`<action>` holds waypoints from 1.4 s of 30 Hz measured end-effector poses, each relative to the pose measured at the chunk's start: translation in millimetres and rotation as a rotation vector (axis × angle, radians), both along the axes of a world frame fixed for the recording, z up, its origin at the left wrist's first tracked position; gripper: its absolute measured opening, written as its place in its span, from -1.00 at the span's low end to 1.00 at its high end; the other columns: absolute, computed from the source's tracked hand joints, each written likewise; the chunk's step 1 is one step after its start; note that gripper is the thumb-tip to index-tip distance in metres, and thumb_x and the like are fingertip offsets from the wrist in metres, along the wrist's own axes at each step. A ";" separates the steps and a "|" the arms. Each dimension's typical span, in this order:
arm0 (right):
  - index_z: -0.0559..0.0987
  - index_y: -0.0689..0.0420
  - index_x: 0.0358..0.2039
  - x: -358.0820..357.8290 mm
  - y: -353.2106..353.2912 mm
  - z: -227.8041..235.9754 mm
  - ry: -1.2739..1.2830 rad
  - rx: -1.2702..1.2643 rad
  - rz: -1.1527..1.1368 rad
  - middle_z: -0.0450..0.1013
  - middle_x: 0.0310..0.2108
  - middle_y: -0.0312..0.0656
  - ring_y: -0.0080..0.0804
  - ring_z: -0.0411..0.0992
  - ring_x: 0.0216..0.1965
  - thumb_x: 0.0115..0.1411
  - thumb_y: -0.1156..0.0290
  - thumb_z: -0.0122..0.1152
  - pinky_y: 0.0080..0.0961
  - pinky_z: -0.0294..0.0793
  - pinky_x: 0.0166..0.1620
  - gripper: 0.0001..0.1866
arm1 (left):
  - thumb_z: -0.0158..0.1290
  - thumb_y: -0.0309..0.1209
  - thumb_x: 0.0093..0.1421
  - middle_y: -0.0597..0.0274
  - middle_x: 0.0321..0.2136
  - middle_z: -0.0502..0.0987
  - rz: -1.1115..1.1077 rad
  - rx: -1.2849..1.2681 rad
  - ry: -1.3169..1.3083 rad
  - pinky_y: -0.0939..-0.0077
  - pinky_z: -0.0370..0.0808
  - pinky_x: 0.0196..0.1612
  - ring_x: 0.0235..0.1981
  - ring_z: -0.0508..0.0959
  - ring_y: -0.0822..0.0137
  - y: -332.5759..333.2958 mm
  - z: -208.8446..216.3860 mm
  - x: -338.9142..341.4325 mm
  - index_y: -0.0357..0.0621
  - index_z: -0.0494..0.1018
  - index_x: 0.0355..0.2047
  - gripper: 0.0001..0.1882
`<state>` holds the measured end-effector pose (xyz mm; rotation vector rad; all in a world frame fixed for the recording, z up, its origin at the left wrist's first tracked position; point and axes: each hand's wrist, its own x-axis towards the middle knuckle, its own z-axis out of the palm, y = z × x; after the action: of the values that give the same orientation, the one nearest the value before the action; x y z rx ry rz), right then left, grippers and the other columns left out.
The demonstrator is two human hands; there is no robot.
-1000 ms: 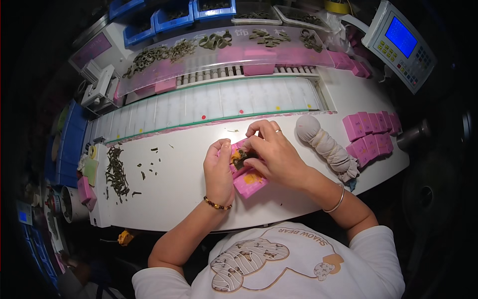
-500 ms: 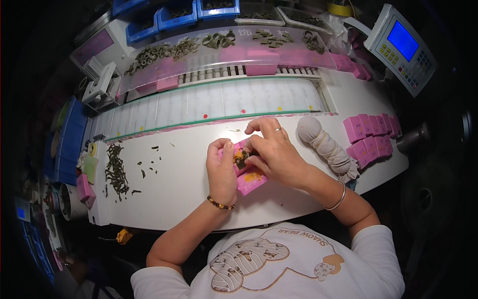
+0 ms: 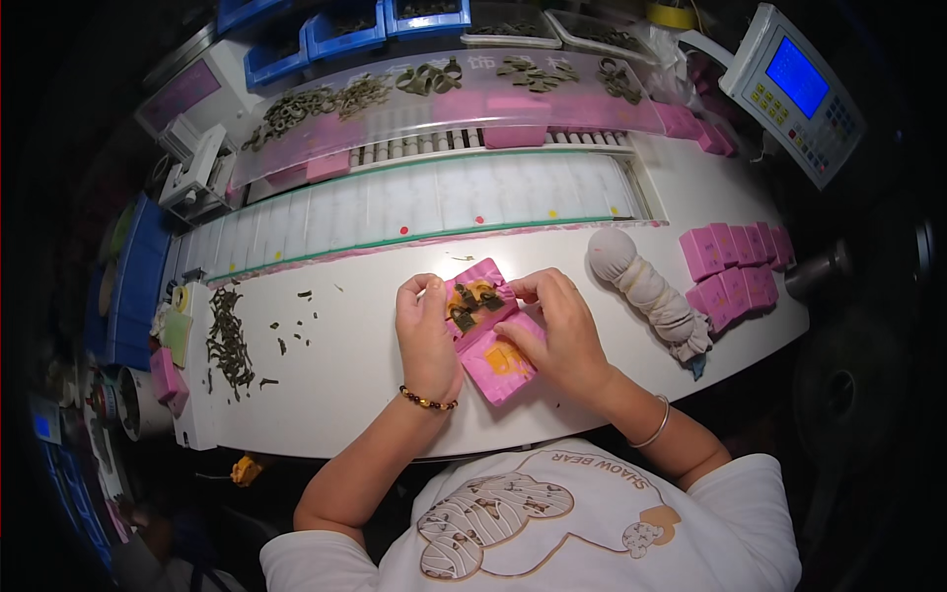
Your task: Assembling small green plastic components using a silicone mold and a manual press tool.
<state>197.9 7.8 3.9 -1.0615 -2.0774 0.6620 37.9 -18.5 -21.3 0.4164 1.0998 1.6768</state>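
A pink rubber mould [image 3: 509, 383] lies folded open between my hands over the white table, its two halves joined along a crease. Orange patches colour the inside faces. Several dark green wax pieces [image 3: 474, 304] sit in the upper half. My left hand [image 3: 425, 331] grips the mould's left edge, thumb up beside the upper half. On the other side my right hand [image 3: 567, 335] pinches the upper half's edge with its fingers, while the thumb presses near the crease. The fingers beneath the mould are hidden.
Dark green wax scraps [image 3: 230, 340] lie at the left. A stuffed white cloth roll [image 3: 636, 288] and rows of pink moulds [image 3: 730, 271] are at the right. Beyond runs a long glass-covered channel [image 3: 414, 202], below a clear shelf [image 3: 414, 109] bearing wax pieces. A control panel [image 3: 794, 89] overhangs the far right.
My right fingers have come off the wax pieces and down to the mould's right edge. The mould has opened wider, baring both inner faces. My left hand has shifted slightly left.
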 end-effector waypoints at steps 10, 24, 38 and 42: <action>0.49 0.22 -0.34 0.1 6.4 1.3 0.052 -0.016 -0.041 0.42 -0.37 -0.13 -0.22 0.42 -0.35 0.01 0.47 0.41 -0.37 0.45 -0.29 -0.74 | -0.06 -0.33 0.42 0.23 -0.26 0.46 -0.005 0.010 -0.005 0.59 0.47 -0.15 -0.25 0.47 0.51 -2.2 1.3 2.2 -0.25 0.28 -0.07 -0.76; 0.59 0.18 -0.35 1.7 23.9 -3.2 0.220 -0.277 0.082 0.39 -0.33 -0.29 -0.55 0.35 -0.38 -0.03 0.47 0.47 -0.62 0.39 -0.29 -0.77 | -0.05 -0.29 0.42 0.25 -0.26 0.44 -0.015 0.025 0.000 0.59 0.47 -0.14 -0.26 0.46 0.52 -1.9 -2.8 1.9 -0.24 0.29 -0.08 -0.74; 0.55 0.22 -0.39 -2.4 25.9 5.5 0.181 -0.179 0.139 0.37 -0.38 -0.17 -0.31 0.37 -0.31 0.03 0.39 0.40 -0.44 0.41 -0.30 -0.77 | -0.03 -0.30 0.41 0.29 -0.30 0.46 0.047 0.035 0.023 0.59 0.49 -0.15 -0.28 0.50 0.52 2.4 -10.0 3.2 -0.18 0.31 -0.09 -0.78; 0.53 0.24 -0.35 -3.2 26.4 8.8 0.123 -0.179 0.155 0.38 -0.36 -0.14 -0.24 0.37 -0.30 0.07 0.34 0.37 -0.36 0.42 -0.22 -0.74 | -0.03 -0.32 0.40 0.32 -0.32 0.45 0.050 0.040 0.059 0.62 0.46 -0.20 -0.33 0.46 0.55 2.3 -12.2 4.4 -0.17 0.32 -0.09 -0.79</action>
<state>194.7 34.2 12.7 -0.9367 -2.0359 0.9821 42.4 -16.2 -33.5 0.4700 1.1293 1.7431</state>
